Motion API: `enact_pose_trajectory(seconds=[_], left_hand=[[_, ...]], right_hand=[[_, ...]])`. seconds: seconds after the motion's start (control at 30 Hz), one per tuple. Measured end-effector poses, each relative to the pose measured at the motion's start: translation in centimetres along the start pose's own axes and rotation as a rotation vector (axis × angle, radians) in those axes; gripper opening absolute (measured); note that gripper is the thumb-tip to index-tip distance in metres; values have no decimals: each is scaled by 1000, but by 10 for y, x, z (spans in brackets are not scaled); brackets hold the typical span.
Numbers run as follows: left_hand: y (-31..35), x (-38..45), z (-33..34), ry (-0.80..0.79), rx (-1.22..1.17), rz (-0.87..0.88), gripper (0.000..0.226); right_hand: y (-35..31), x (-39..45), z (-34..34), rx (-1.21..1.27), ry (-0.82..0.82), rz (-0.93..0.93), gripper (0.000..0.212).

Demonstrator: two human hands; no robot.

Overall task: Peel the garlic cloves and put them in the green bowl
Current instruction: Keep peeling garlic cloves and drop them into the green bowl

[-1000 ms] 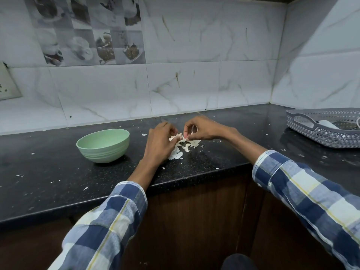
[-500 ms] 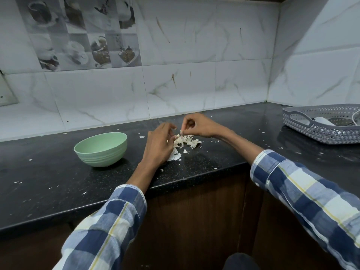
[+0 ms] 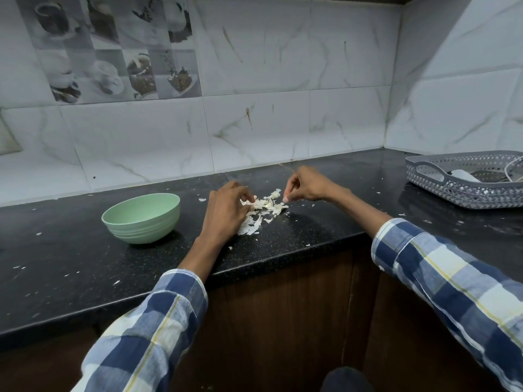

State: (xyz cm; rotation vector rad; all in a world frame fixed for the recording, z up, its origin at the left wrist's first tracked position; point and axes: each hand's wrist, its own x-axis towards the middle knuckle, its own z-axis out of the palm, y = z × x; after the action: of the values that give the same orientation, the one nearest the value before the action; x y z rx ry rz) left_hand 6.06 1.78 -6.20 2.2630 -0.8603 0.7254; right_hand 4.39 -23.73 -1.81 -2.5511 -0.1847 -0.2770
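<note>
Right hand (image 3: 307,185) drawn back from garlic (image 3: 261,204), pinch contents unclear; left hand (image 3: 226,210) pinching it. Peeling underway; green bowl (image 3: 141,217) next.

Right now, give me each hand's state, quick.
Left hand: fingers curled on the garlic pile; what it holds cannot be told.
Right hand: pinched shut; contents cannot be told.

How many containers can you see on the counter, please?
2: the green bowl stands left of the left hand, and a grey perforated basket sits at the far right, cut off by the frame edge.
</note>
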Motion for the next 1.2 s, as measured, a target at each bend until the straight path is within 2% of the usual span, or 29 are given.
enact_pose_trajectory(seconds=[0.07, 0.17, 0.27, 0.33, 0.4, 0.47, 0.53, 0.63, 0.7, 0.77, 0.83, 0.97, 1.07, 1.2], left_hand=[[1, -1, -1, -8, -12, -5, 18], [2, 0, 0, 25, -19, 2, 13], [1, 1, 2, 60, -6, -1, 26], [0, 1, 3, 89, -5, 4, 30], [-3, 2, 3, 92, -11, 3, 30], [-3, 2, 4, 99, -3, -1, 30], [-3, 2, 6, 103, -3, 15, 26], [-4, 3, 6, 104, 0, 38, 17], [-7, 5, 6, 111, -14, 35, 4], [-9, 9, 4, 110, -40, 3, 15], [-10, 16, 3, 103, -75, -51, 15], [-8, 26, 6, 175, -325, -235, 10], [-8, 24, 11, 156, -327, -233, 16], [-9, 20, 7, 180, -350, -219, 14]], right_hand=[[-7, 1, 1, -61, 8, -19, 12], [-21, 8, -13, -71, 91, -45, 12], [-24, 16, -17, -36, 151, -36, 10], [-18, 18, -3, -178, 38, 78, 8], [-13, 20, 10, -277, -100, 192, 20], [-13, 21, 10, -258, -109, 216, 25], [-13, 22, 8, -178, -32, 217, 22], [-15, 23, 11, 122, 118, 127, 15], [-21, 23, 19, 382, 36, 14, 20], [-24, 25, 30, 637, -48, -58, 21], [-25, 30, 43, 791, -33, -86, 23], [-22, 35, 53, 815, 36, -124, 25], [-21, 36, 53, 799, 49, -140, 27], [-21, 35, 54, 788, 74, -154, 29]])
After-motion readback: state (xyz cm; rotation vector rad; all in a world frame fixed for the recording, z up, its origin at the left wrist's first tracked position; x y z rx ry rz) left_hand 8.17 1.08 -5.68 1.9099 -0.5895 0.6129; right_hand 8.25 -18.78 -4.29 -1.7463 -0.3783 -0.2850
